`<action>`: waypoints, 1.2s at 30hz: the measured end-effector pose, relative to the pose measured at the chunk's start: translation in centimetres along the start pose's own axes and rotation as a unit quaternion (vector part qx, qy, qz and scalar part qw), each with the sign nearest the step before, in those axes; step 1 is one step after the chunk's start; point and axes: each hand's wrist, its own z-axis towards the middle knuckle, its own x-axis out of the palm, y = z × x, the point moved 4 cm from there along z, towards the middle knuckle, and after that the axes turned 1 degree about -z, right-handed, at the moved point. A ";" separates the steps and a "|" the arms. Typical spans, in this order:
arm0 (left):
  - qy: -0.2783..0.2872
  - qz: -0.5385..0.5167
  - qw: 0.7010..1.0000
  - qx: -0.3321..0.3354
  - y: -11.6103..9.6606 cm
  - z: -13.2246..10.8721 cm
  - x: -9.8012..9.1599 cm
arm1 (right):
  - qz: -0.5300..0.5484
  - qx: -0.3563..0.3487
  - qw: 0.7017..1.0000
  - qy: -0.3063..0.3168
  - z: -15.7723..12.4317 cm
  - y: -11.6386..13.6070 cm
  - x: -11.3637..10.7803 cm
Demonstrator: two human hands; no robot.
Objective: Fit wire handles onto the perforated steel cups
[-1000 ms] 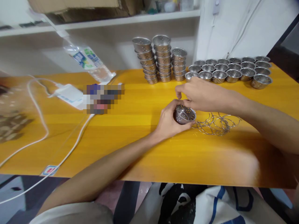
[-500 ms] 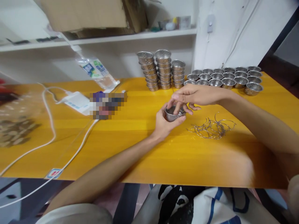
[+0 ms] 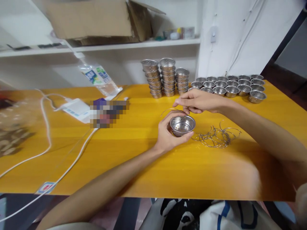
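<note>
My left hand [image 3: 166, 135] is wrapped round the side of a small perforated metal cup [image 3: 182, 126], thumb at the near rim and fingers at the far side. The cup's open mouth faces up toward me, and I see nothing inside it. Just beyond the cup, a thin curved wire [image 3: 169, 109] arcs above my left fingers. My right hand [image 3: 202, 100] is closed at the wire's right end, fingers bent in a pinch. Whether the wire touches the cup is hidden by the fingers. A tangle of similar curved wires [image 3: 217, 137] lies right of the cup.
Stacked perforated cups [image 3: 168, 76] stand at the back of the yellow table [image 3: 192, 172]. Rows of single cups [image 3: 232, 91] are at back right. Leftward lie a plastic bottle [image 3: 102, 78], a white power strip [image 3: 76, 110] with cables, and a bag of brown pieces [image 3: 11, 137].
My right hand has drawn its fingers out of the cup to its far side and closed them. The cup has tilted toward me, and the curved wire now shows behind it.
</note>
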 end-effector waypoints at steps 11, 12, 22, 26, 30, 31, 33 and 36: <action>0.054 0.003 0.998 -0.027 -0.4 -0.4 0.6 | -0.058 -0.104 0.993 -0.017 0.5 -0.1 -0.1; 0.056 0.000 0.998 -0.026 -0.3 -0.4 0.6 | -0.063 -0.095 0.993 -0.021 0.4 0.1 -0.1; 0.059 -0.019 0.998 -0.029 0.8 -0.4 0.5 | 0.036 -0.135 0.990 0.036 -0.3 0.5 -0.9; 0.048 -0.019 0.998 -0.031 1.1 -0.5 0.3 | 0.048 -0.155 0.985 0.058 -0.4 0.4 -1.2; 0.037 -0.047 0.997 -0.044 1.5 -0.5 0.3 | 0.045 -0.155 0.985 0.069 -0.6 0.6 -1.1; 0.032 -0.055 0.996 -0.055 1.7 -0.5 0.3 | 0.047 -0.159 0.983 0.075 -0.6 0.6 -1.1; 0.016 -0.069 0.994 -0.081 2.1 -0.5 0.2 | 0.052 -0.176 0.979 0.092 -0.6 0.6 -1.0; -0.004 -0.088 0.990 -0.112 2.6 -0.3 0.0 | 0.043 -0.197 0.973 0.115 -0.2 0.2 -1.0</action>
